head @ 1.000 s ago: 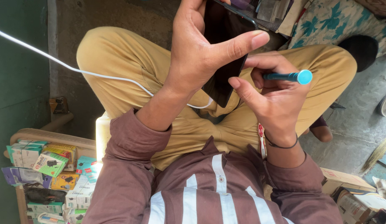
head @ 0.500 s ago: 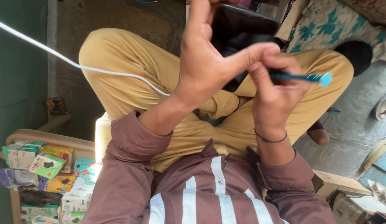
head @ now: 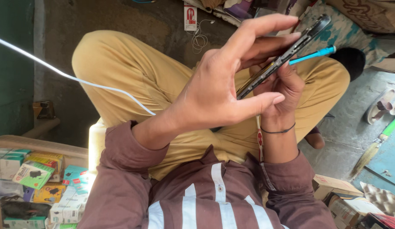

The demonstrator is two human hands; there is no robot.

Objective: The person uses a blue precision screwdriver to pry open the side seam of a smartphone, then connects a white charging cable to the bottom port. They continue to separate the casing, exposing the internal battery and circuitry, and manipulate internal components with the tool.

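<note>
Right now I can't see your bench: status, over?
Left hand grips the phone edge-on. Right hand behind it, holding blue tool. White cable clear.

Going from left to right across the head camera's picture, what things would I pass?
Stack of small coloured boxes → white cable → left hand → opened phone, held edge-on → blue-handled tool in the right hand → green-handled brush on the floor.
</note>
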